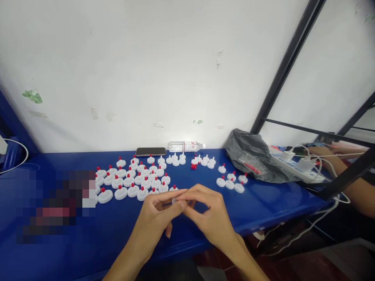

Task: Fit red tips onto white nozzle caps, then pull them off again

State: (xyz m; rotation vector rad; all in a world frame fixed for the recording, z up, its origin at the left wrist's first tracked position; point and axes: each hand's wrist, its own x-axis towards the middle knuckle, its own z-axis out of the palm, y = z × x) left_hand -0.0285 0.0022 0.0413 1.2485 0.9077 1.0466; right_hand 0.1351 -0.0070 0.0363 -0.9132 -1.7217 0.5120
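My left hand (pixel 156 218) is closed around a white nozzle cap (pixel 174 201), held just above the front of the blue table. Only a sliver of that cap shows between the fingers. Against it, my right hand (pixel 208 208) pinches with thumb and fingertips; what they grip is hidden. Just behind the hands stand several white caps with red tips (pixel 142 192), spread over the table's left half. Farther back are white nozzle caps without red tips (pixel 211 162), beside a small pile of loose red tips (pixel 193 166).
A phone (pixel 150 151) and a plastic bottle (pixel 184 146) lie along the wall. More red-tipped caps (pixel 229 184) stand on the right, near a black plastic bag (pixel 249 150). Beyond are a power strip (pixel 295 168), a dark metal post (pixel 284 66) and another person's arm (pixel 356 187).
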